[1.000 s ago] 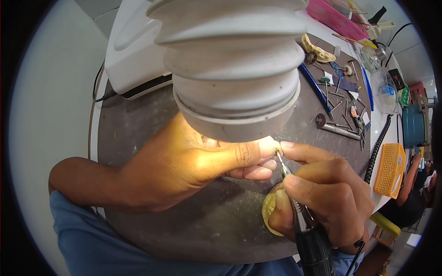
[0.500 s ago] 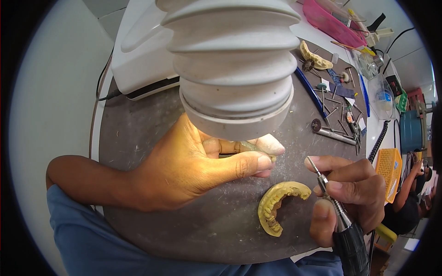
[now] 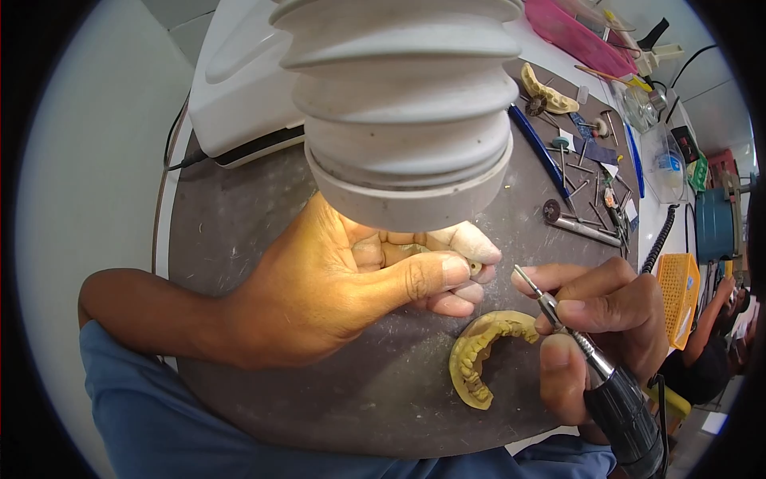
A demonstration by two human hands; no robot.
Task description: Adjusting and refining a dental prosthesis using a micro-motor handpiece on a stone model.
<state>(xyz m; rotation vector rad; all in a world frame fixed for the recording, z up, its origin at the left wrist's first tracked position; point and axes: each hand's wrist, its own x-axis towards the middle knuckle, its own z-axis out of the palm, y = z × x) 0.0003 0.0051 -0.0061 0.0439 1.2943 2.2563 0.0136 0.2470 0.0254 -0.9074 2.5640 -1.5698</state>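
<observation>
Black drill [image 3: 600, 371] in our right grip [image 3: 614, 323], we pinch a tiny piece [image 3: 475, 269] in our left grip [image 3: 343, 283]. Our yellow cast [image 3: 465, 363] lies on the desk [image 3: 319, 407].

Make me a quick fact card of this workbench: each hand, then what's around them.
Left hand: pinching a small pale piece between thumb and fingers
Right hand: holding a drill, its tip apart from the piece
Nearby: curved tooth model on the table
Overhead: white ribbed hose
Far right: orange basket
</observation>
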